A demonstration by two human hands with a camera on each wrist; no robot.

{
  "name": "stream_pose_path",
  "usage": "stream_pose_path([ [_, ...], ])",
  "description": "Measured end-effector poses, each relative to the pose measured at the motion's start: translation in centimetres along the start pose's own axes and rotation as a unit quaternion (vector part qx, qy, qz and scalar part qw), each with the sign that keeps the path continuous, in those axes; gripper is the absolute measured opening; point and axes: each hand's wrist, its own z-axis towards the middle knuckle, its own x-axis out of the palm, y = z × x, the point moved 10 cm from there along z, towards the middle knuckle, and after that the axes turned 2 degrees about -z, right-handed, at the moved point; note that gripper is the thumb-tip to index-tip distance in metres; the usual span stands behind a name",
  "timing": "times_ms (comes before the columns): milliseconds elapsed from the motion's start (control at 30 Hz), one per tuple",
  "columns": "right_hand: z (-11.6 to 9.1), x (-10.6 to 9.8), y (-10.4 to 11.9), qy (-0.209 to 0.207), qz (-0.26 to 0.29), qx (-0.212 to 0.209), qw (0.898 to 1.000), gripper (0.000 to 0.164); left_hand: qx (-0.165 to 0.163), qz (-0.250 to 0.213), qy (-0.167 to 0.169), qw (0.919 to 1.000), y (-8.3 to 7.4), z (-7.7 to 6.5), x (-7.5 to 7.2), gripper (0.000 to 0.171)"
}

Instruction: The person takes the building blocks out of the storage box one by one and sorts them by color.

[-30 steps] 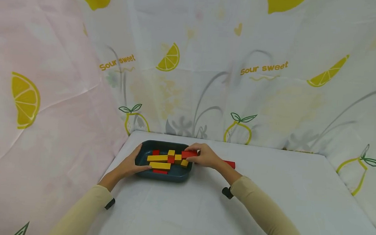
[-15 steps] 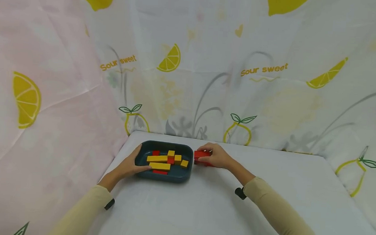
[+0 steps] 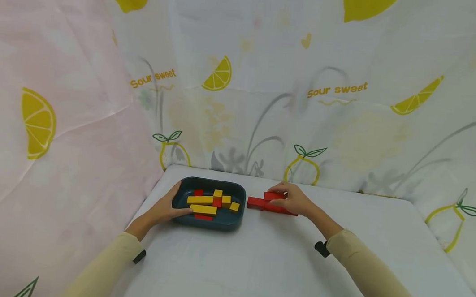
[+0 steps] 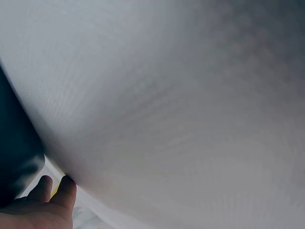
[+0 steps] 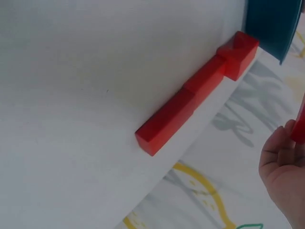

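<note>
At the left end of a dark teal tray [image 3: 222,225], my left hand [image 3: 161,210] holds the side, thumb over the near rim. Its fingertips [image 4: 66,188] show beside the tray's outer wall in the left wrist view. Long yellow blocks [image 3: 203,210], small yellow cubes [image 3: 234,206] and a few red blocks [image 3: 198,192] lie inside. To the right of the tray, my right hand [image 3: 298,201] pinches a red block [image 3: 273,195] above a row of red blocks [image 5: 169,119] lying end to end on the table. The right wrist view catches the held block only at its edge.
A white-covered table [image 3: 232,265] carries everything. Behind it hangs a white cloth [image 3: 243,122] printed with lemons, and a pinkish cloth [image 3: 87,167] hangs at the left. The row of red blocks ends close to the tray's right side.
My right hand has moved right with the red block, from over the tray's right edge to over the red row, now more exposed. The left hand stays at the tray.
</note>
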Motion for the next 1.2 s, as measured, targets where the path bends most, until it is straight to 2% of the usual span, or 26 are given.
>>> stream_pose_path([
  [333,-2.0,-1.4,-2.9,-0.007,-0.013,0.035,0.999,0.035,-0.005,0.006,0.007,0.9999,0.3,0.2,0.3,0.120],
  [667,-3.5,-2.6,-5.3,-0.029,-0.017,0.020,0.999,0.033,-0.006,0.001,0.010,0.9999,0.3,0.2,0.0,0.118],
  [1033,-5.1,-3.3,-8.8,-0.053,-0.011,0.054,0.997,0.034,-0.014,0.001,0.012,0.9998,0.4,0.1,0.1,0.119],
  [1200,-5.5,-3.6,-10.1,-0.047,-0.012,0.089,0.995,0.036,-0.010,0.001,0.008,0.9999,0.1,0.1,0.1,0.121],
])
